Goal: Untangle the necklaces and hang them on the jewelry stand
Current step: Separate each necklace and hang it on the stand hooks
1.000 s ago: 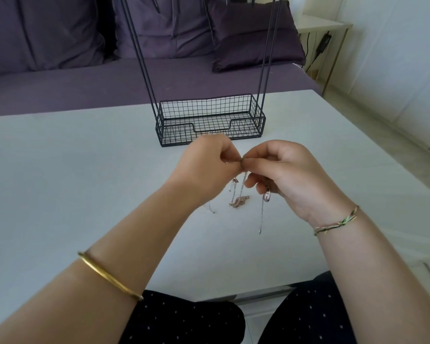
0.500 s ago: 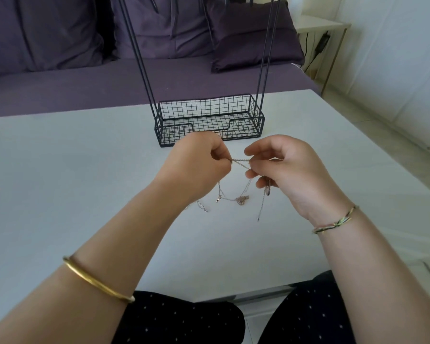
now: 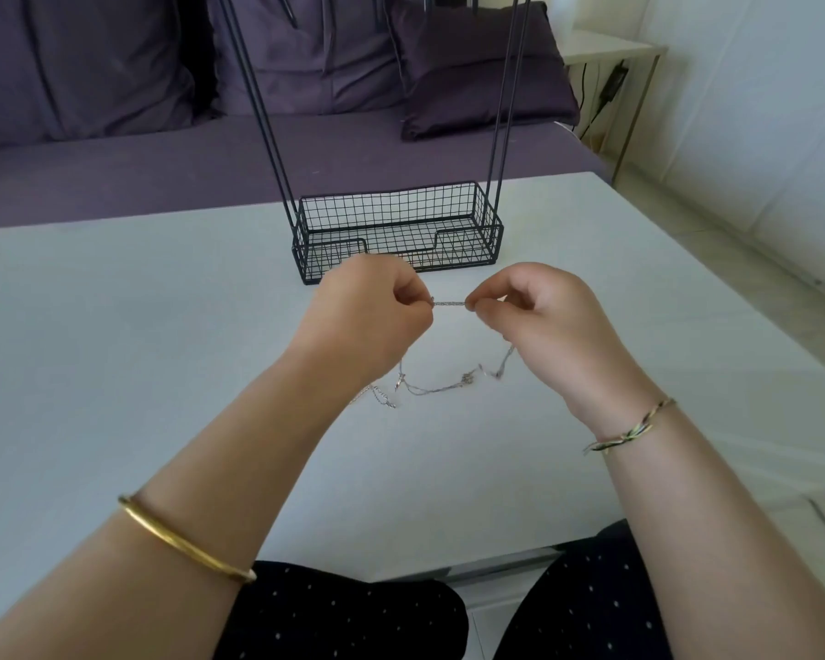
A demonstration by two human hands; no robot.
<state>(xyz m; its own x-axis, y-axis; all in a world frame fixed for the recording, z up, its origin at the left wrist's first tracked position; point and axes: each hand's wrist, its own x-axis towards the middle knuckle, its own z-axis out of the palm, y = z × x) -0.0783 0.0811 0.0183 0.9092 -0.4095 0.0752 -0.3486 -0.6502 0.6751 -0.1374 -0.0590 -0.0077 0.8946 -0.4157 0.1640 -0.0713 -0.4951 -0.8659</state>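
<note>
Head view: the left hand (image 3: 367,316) and the right hand (image 3: 544,321) are hovering above the table (image 3: 115,326), a little apart, knuckles up. Each hand is pinching the necklaces (image 3: 448,303) between thumb and curled fingers, so both grips are closed on the chains. A short stretch of twisted chain is running straight and taut between the two pinches. The rest is hanging below the hands in a slack loop, sagging toward the table beneath the wrists. Small pendants or clasps are showing along that loop, too fine to tell apart. One loose end is trailing out to the left under the left wrist; whether it is touching the table cannot be told.

The stand (image 3: 465,247) is sitting on the table just behind the hands. Its black wire basket base is facing the person, and thin black rods are rising from both ends out of the top of the frame. The left knuckles are overlapping the basket's front edge in the picture.

A gold bangle (image 3: 182,540) is circling the left forearm, and a thin braided bracelet (image 3: 634,428) is circling the right wrist. Dark dotted trousers (image 3: 344,612) are showing at the near table edge. A purple sofa (image 3: 163,159) with a cushion (image 3: 487,78) is standing behind the table, and a pale side table (image 3: 610,50) is standing at the far right.
</note>
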